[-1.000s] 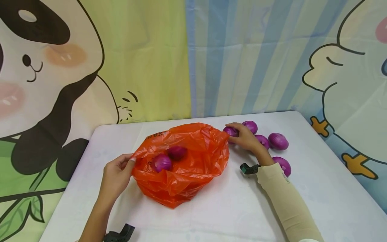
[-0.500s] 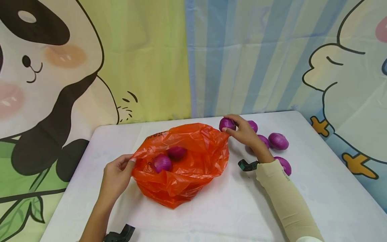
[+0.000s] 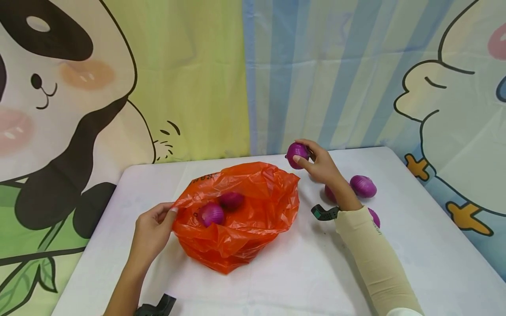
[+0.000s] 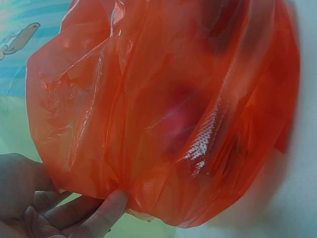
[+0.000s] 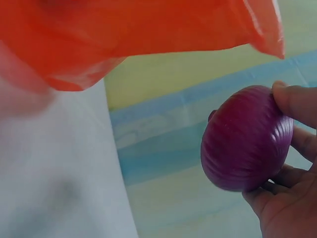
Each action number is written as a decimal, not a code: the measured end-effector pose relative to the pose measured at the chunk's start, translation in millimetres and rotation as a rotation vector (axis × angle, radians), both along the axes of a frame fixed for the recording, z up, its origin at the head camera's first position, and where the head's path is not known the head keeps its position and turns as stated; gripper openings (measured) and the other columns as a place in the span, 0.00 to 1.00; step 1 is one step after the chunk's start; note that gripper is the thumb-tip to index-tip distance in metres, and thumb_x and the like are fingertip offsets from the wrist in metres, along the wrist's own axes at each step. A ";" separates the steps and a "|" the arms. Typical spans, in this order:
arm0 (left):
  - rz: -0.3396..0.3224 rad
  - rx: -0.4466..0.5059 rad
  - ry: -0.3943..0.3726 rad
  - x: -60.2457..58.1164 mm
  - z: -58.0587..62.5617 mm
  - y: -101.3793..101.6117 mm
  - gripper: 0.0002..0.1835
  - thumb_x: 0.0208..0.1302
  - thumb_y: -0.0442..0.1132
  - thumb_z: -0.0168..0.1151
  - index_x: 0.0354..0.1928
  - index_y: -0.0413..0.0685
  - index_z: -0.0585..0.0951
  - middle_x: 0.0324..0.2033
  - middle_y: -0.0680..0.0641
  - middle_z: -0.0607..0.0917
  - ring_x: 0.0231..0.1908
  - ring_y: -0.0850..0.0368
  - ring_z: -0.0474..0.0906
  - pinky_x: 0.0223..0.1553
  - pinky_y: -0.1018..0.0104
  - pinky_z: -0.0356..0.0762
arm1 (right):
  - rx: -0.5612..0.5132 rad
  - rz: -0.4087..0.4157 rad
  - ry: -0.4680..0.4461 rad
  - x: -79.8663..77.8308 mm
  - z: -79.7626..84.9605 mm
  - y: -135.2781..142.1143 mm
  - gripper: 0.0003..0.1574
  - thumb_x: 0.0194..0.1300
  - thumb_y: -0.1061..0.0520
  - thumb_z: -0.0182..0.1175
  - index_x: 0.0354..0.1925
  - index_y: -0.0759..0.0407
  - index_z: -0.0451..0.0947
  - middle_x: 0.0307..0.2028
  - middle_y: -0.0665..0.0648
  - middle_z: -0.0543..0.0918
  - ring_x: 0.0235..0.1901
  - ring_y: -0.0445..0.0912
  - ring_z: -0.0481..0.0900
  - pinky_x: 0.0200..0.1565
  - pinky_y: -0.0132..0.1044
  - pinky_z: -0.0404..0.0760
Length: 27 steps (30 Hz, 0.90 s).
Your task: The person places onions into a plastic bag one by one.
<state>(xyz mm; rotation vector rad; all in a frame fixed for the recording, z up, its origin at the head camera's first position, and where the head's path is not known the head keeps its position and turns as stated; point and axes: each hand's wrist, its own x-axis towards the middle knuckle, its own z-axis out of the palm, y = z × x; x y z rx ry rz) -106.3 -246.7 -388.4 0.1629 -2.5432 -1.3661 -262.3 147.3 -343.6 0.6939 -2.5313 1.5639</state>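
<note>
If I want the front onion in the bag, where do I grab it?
Probably from above, since the bag's mouth opens upward and its walls rise around. Pinch the front onion by its round left and near sides, as the back onion sits close at its far right.

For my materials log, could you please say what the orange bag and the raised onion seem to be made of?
Orange bag: likely thin, glossy plastic film, given its crinkles, highlights and translucent wall.
Raised red onion: satiny, finely ribbed purple surface; real onion skin or moulded plastic, the look leaves it open.
</note>
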 end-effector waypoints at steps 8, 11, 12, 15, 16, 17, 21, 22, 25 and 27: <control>0.008 -0.017 0.001 0.2 -0.5 -1.3 0.18 0.74 0.44 0.53 0.51 0.36 0.81 0.41 0.39 0.86 0.38 0.47 0.85 0.36 0.71 0.82 | -0.066 0.062 0.043 2.3 17.4 -6.0 0.32 0.68 0.66 0.58 0.67 0.70 0.63 0.60 0.70 0.70 0.56 0.61 0.73 0.55 0.44 0.77; 0.008 -0.016 0.002 -0.2 -0.3 -1.6 0.18 0.74 0.45 0.53 0.51 0.37 0.81 0.41 0.39 0.86 0.38 0.48 0.85 0.35 0.71 0.82 | -0.090 0.088 0.063 -3.8 16.6 -6.2 0.33 0.67 0.65 0.60 0.68 0.65 0.63 0.60 0.66 0.71 0.56 0.59 0.73 0.54 0.42 0.78; 0.008 -0.015 0.001 -0.2 -0.3 -1.7 0.18 0.74 0.45 0.53 0.51 0.37 0.81 0.41 0.39 0.86 0.37 0.48 0.85 0.35 0.72 0.82 | -0.097 0.095 0.066 -5.5 15.9 -6.3 0.34 0.67 0.64 0.61 0.68 0.63 0.64 0.61 0.64 0.72 0.56 0.57 0.74 0.53 0.42 0.78; 0.011 -0.014 -0.007 0.4 -0.2 -1.5 0.19 0.74 0.45 0.52 0.52 0.37 0.81 0.41 0.39 0.86 0.37 0.48 0.84 0.35 0.72 0.82 | -0.143 0.149 0.083 -4.8 17.8 -9.1 0.34 0.66 0.64 0.61 0.68 0.60 0.65 0.61 0.62 0.72 0.56 0.56 0.75 0.52 0.41 0.79; 0.012 -0.014 -0.012 0.8 -0.4 -1.4 0.19 0.74 0.45 0.52 0.52 0.37 0.81 0.41 0.40 0.86 0.37 0.49 0.84 0.35 0.72 0.82 | -0.163 0.174 0.089 -2.8 19.2 -10.6 0.34 0.66 0.64 0.61 0.68 0.60 0.65 0.61 0.62 0.72 0.56 0.56 0.75 0.52 0.42 0.80; 0.012 -0.012 -0.017 1.2 -0.5 -1.2 0.19 0.74 0.45 0.53 0.52 0.37 0.81 0.41 0.40 0.86 0.37 0.49 0.84 0.36 0.71 0.82 | -0.188 0.202 0.092 -0.6 20.5 -12.4 0.34 0.66 0.65 0.61 0.68 0.61 0.65 0.60 0.63 0.72 0.56 0.57 0.75 0.51 0.42 0.80; 0.011 -0.013 -0.029 2.4 -1.0 -0.2 0.18 0.74 0.44 0.53 0.52 0.37 0.81 0.41 0.39 0.86 0.38 0.48 0.84 0.36 0.69 0.83 | -0.266 0.305 0.107 7.8 25.7 -20.3 0.32 0.65 0.67 0.59 0.67 0.63 0.66 0.60 0.64 0.72 0.54 0.57 0.76 0.50 0.42 0.81; 0.010 -0.012 -0.029 2.5 -0.9 0.0 0.18 0.74 0.44 0.53 0.52 0.37 0.81 0.41 0.39 0.86 0.38 0.48 0.84 0.36 0.68 0.83 | -0.280 0.330 0.109 9.6 27.5 -22.6 0.32 0.65 0.67 0.59 0.67 0.64 0.66 0.60 0.64 0.72 0.54 0.58 0.76 0.49 0.43 0.81; 0.009 -0.018 -0.021 2.3 -0.4 0.1 0.18 0.74 0.43 0.53 0.52 0.36 0.80 0.41 0.39 0.86 0.37 0.48 0.85 0.36 0.68 0.83 | -0.293 0.398 0.118 13.3 33.6 -30.4 0.32 0.65 0.64 0.61 0.67 0.63 0.66 0.60 0.62 0.72 0.53 0.58 0.77 0.47 0.45 0.82; 0.006 -0.019 -0.012 2.0 -0.2 0.2 0.17 0.73 0.42 0.53 0.52 0.36 0.81 0.41 0.39 0.86 0.37 0.48 0.85 0.36 0.69 0.83 | -0.292 0.449 0.122 14.0 36.5 -35.7 0.33 0.66 0.60 0.63 0.67 0.64 0.66 0.60 0.62 0.72 0.53 0.58 0.77 0.47 0.46 0.82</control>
